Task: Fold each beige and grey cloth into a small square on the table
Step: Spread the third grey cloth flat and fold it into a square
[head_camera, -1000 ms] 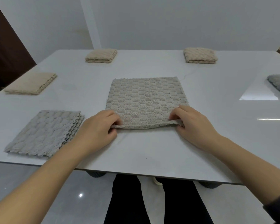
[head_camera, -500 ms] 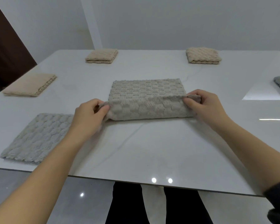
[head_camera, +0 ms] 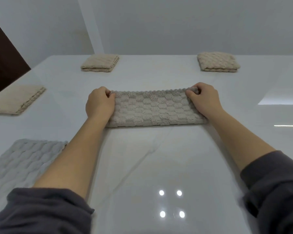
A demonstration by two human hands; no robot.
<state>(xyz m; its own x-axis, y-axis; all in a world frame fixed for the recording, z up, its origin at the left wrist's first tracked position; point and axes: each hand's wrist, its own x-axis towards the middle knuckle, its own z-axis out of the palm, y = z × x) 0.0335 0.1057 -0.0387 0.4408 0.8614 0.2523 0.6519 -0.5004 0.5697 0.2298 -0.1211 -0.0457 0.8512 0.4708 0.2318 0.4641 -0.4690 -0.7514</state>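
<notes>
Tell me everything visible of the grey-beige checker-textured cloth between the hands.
The grey-beige checker-textured cloth looks like thick plush terry with raised square tufts. It lies flat on the glossy white table, folded into a wide strip: rounded fold nearest the person, scalloped edges on the far side. The left hand pinches its far left corner, the right hand its far right corner.

Before me a glossy white surface point(head_camera: 142, 166) with faint grey veins mirrors four small lights point(head_camera: 161, 192). Beyond it stands a plain pale wall point(head_camera: 176, 22), with a dark brown panel point(head_camera: 2, 53) on my left.
</notes>
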